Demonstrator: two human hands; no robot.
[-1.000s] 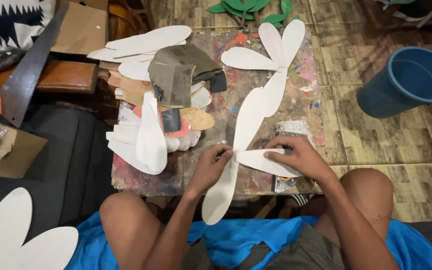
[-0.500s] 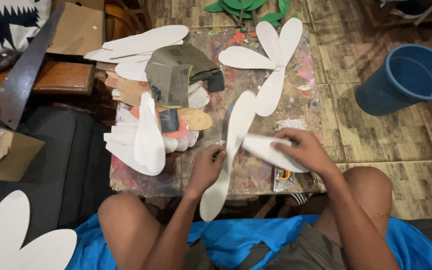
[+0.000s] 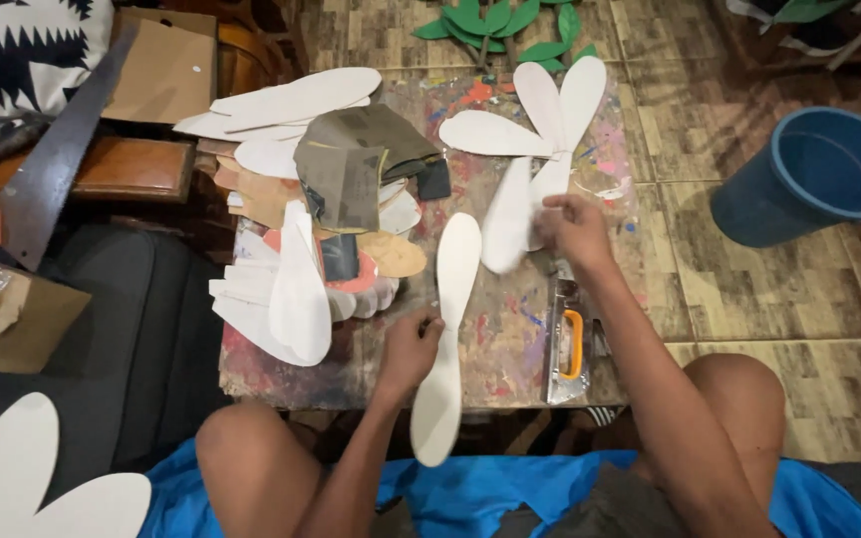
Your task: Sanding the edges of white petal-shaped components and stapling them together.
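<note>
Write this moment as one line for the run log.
left hand: holds long white petal cutout | right hand: holds second white petal | surface: paint-stained table | nearby: blue bucket

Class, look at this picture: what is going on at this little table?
A seated person works at a small paint-stained table strewn with white petal-shaped cutouts. The left hand holds a long white cutout that hangs over the table's near edge. The right hand carries a second white cutout beside a flower-shaped group of petals. A blue bucket stands on the floor.
</note>
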